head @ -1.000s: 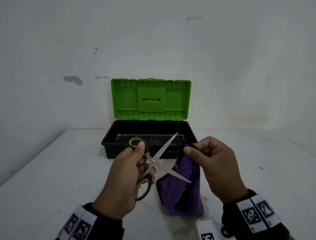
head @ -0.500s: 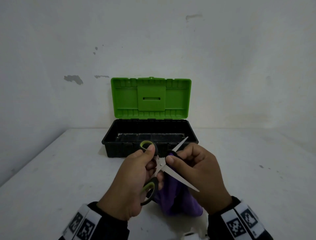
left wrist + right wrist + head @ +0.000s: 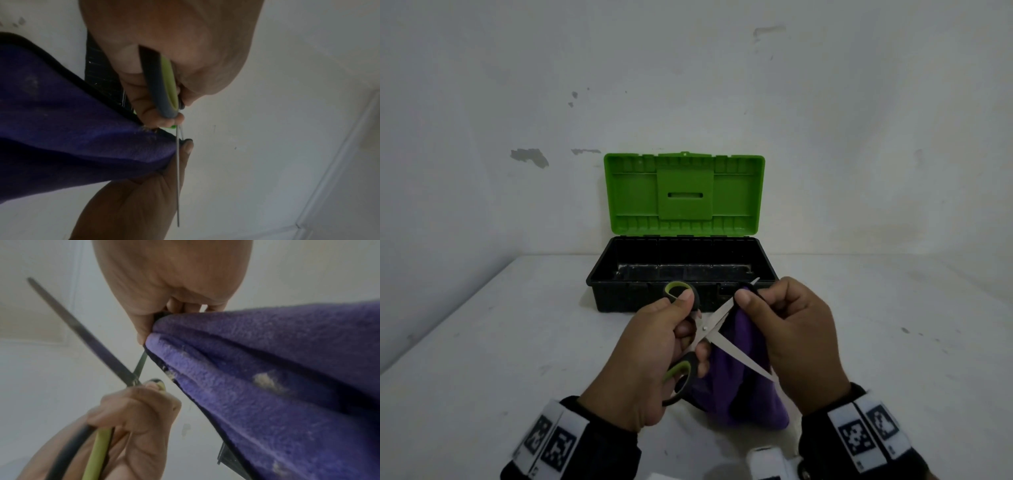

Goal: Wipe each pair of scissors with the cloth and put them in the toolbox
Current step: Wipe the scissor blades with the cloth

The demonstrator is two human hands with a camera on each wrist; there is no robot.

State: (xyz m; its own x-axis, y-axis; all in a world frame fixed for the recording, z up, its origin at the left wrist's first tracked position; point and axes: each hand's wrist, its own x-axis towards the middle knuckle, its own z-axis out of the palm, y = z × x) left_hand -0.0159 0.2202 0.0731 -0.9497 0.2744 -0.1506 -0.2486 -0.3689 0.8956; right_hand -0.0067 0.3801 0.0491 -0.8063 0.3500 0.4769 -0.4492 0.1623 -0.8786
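— One pair of scissors [image 3: 709,337], blades apart, gripped in the left hand [image 3: 650,363]?
— Yes, before the toolbox [image 3: 616,301]. Right hand [image 3: 796,334], pinching the cloth [image 3: 739,394], had closed onto the upper blade; wiping resumed.

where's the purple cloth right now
In the head view the purple cloth hangs from the right hand, right of the open scissors, before the toolbox.

Toolbox [image 3: 681,294] sits mid-table [image 3: 482,342], against the back wall [image 3: 859,137] — lid [image 3: 684,195] upright behind the tray. In front of it, above the table: left hand [image 3: 650,363] w/ scissors [image 3: 707,334], blades spread toward the right; right hand [image 3: 796,339] just beside — cloth [image 3: 739,387] hangs under it, behind the blades.
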